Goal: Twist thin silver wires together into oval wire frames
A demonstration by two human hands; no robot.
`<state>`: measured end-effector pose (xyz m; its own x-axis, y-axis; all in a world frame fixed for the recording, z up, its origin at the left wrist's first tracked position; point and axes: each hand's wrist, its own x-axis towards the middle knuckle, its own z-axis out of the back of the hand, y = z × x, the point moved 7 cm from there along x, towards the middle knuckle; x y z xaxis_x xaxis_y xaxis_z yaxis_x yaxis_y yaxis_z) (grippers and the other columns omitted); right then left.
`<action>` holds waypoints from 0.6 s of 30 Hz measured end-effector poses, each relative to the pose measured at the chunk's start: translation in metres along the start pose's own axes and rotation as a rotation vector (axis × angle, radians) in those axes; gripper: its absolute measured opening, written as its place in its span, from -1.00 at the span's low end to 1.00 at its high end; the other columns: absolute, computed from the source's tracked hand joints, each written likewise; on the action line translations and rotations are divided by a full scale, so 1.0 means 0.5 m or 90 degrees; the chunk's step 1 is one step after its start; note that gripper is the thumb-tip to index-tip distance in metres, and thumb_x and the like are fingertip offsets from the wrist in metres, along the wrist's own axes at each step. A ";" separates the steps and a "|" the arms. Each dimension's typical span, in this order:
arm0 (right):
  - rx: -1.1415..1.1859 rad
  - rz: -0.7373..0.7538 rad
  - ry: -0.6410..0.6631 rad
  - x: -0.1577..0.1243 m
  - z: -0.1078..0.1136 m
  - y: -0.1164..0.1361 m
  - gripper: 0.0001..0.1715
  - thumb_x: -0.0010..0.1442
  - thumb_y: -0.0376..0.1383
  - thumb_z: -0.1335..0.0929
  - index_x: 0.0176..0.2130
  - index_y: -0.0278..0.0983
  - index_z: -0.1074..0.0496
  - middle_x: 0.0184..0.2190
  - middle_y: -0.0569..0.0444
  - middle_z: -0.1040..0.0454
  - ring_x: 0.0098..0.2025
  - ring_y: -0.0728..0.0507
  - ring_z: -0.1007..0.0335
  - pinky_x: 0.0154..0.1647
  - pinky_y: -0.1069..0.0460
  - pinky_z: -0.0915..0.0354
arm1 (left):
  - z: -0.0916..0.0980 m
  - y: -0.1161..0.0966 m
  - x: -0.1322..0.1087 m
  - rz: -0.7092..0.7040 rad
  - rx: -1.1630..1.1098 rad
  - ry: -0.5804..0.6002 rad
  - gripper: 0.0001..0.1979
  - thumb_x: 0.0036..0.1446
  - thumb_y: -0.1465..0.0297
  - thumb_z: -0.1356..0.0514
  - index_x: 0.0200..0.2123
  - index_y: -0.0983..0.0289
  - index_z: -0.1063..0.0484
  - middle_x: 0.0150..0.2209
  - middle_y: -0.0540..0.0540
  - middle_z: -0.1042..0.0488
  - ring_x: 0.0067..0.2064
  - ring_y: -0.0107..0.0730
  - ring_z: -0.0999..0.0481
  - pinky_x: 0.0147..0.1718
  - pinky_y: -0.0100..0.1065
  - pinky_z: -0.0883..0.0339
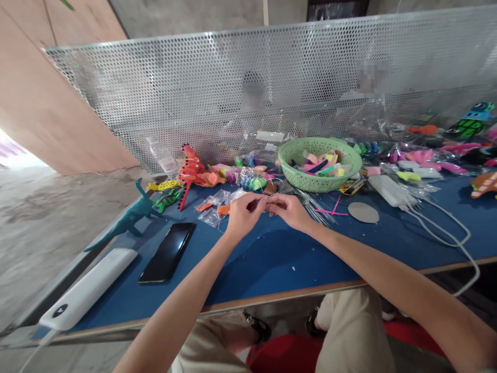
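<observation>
My left hand [244,212] and my right hand [290,211] meet over the middle of the blue table, fingertips pinched together. A thin wire [276,181] loops up from between them, and both hands seem closed on it; its ends are hidden by my fingers. Beside my left hand lies an orange piece [223,210], close to small clear plastic bags [212,215]. To the right of my right hand a bundle of thin straight wires [316,208] rests on the table, next to crossed pink strips [333,211] and a grey oval disc [363,212].
A green basket [285,173] of colourful pieces stands behind my hands, before a perforated metal screen [186,88]. At left are a phone [166,254], a white power bank [89,290] and a teal dinosaur toy [130,215]. White cables [446,241] trail over the right edge.
</observation>
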<state>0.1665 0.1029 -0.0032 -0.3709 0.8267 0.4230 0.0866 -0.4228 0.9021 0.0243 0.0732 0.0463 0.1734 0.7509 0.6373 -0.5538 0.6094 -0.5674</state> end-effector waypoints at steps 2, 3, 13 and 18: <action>-0.043 0.022 0.001 -0.001 0.003 0.009 -0.70 0.22 -0.09 -0.43 -0.21 -0.27 -0.54 -0.32 0.03 -0.60 -0.39 -0.08 -0.51 -0.25 0.00 -0.43 | 0.001 0.005 0.000 0.013 -0.024 0.009 -0.76 0.26 0.23 -0.20 -0.25 0.22 -0.61 -0.35 0.07 -0.60 -0.40 -0.36 -0.47 -0.40 -0.35 -0.29; -0.061 0.034 -0.004 -0.002 0.004 0.016 -0.72 0.22 -0.10 -0.43 -0.22 -0.26 -0.55 -0.32 0.04 -0.60 -0.40 -0.08 -0.50 -0.25 0.00 -0.42 | 0.002 0.008 0.000 0.023 -0.042 0.011 -0.76 0.26 0.22 -0.20 -0.25 0.23 -0.60 -0.36 0.07 -0.60 -0.41 -0.37 -0.47 -0.42 -0.36 -0.29; -0.035 0.062 -0.018 -0.017 0.002 0.058 -0.74 0.22 -0.08 -0.43 -0.26 -0.22 -0.54 -0.47 0.12 -0.52 -0.50 -0.04 -0.40 -0.42 0.04 -0.35 | 0.004 0.010 0.002 0.052 -0.233 0.061 -0.70 0.26 0.15 -0.21 -0.32 0.25 -0.56 -0.34 0.10 -0.56 -0.32 -0.34 -0.50 -0.32 -0.35 -0.38; -0.065 0.084 -0.041 -0.023 0.005 0.069 -0.76 0.21 -0.09 -0.44 -0.26 -0.21 -0.56 -0.35 0.06 -0.58 -0.40 -0.08 -0.49 -0.37 0.03 -0.38 | 0.006 0.008 0.004 0.062 -0.257 0.060 -0.68 0.24 0.11 -0.21 -0.35 0.24 -0.54 -0.33 0.11 -0.56 -0.29 -0.32 -0.51 -0.26 -0.30 -0.42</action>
<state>0.1759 0.0796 0.0234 -0.3029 0.7820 0.5448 0.0348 -0.5622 0.8263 0.0201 0.0764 0.0466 0.2203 0.8183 0.5309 -0.2107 0.5713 -0.7932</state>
